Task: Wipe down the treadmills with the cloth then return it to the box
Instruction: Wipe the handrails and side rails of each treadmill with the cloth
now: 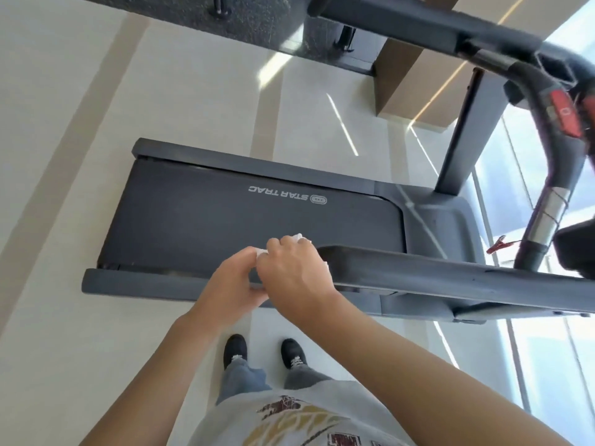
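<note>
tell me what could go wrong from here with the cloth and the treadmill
1. The white cloth is bunched small between the left hand and right hand, mostly hidden; a wadded cloth may wipe little of the near handrail.
2. The red clip on its cord hangs near the rail's far end; a wipe along the rail could snag it.
3. The box is not in view, so the return could be forgotten.

The floor is of pale cream tiles with wider beige stripes that run across it. At the top lies a dark speckled mat. A brown wooden panel stands near it. On the right a big window lets in bright daylight, which makes white reflections on the tiles.
</note>
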